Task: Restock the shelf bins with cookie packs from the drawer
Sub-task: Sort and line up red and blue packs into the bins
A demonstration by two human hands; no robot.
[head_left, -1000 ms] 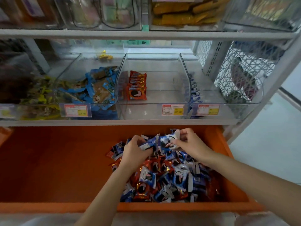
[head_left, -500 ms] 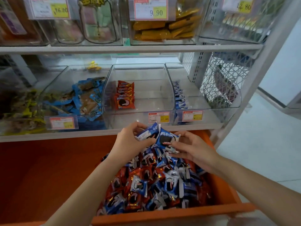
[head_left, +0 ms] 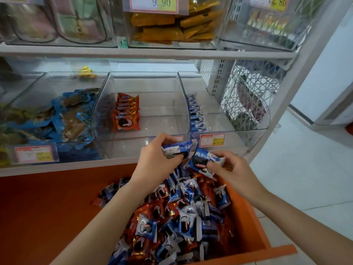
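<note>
An orange drawer (head_left: 254, 222) stands pulled out under the shelf, holding a heap of blue and red cookie packs (head_left: 172, 222). My left hand (head_left: 154, 161) grips a blue cookie pack (head_left: 178, 149) above the heap. Beside it, my right hand (head_left: 231, 169) pinches another blue cookie pack (head_left: 202, 161). Both hands hover in front of the shelf's edge. Behind them a clear middle bin (head_left: 145, 111) holds a short row of red cookie packs (head_left: 126, 113). The clear right bin (head_left: 225, 115) holds a row of blue cookie packs (head_left: 195, 115) along its left wall.
A left bin (head_left: 57, 111) holds blue and brown snack packs. The upper shelf (head_left: 145, 51) carries bins of yellow packs and other goods. A white mesh side panel (head_left: 248, 96) closes the shelf on the right. Pale floor tiles (head_left: 305, 178) lie to the right.
Both hands lifted out of the heap, each with a blue pack, and rose toward the shelf edge. The view tilted upward.
</note>
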